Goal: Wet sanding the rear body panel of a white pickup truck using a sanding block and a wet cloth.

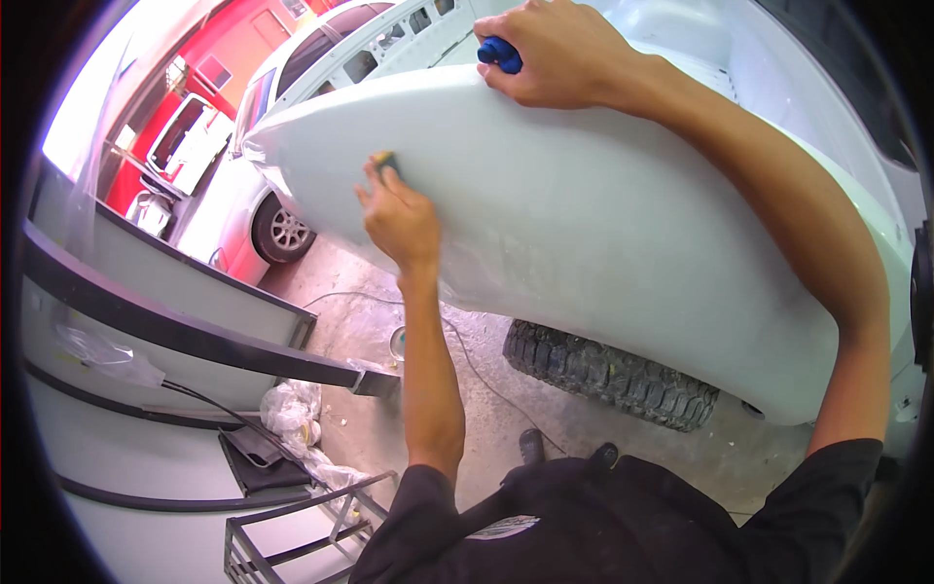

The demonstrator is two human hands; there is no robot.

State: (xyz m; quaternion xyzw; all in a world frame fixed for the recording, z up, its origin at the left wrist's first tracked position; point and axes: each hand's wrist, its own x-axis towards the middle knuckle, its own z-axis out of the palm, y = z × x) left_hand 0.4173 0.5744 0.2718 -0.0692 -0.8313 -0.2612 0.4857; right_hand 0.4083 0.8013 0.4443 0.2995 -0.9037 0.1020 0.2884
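Observation:
A pale grey-white vehicle body panel (584, 214) fills the middle, with a knobbly black tyre (608, 375) under it. My left hand (399, 219) holds a small dark and yellowish pad (386, 160) against the panel's face toward its far left part; my fingers there are slightly blurred. My right hand (550, 54) rests at the panel's top edge, higher and further right, closed on a blue block-like tool (498, 56). The pad's underside is hidden.
A silver car (248, 224) stands behind at left, near a red wall (233, 54). Grey boards with dark rails (146, 302), a metal frame (282, 526) and crumpled plastic (292, 414) are at left. A thin cable (467, 360) crosses the concrete floor (457, 409).

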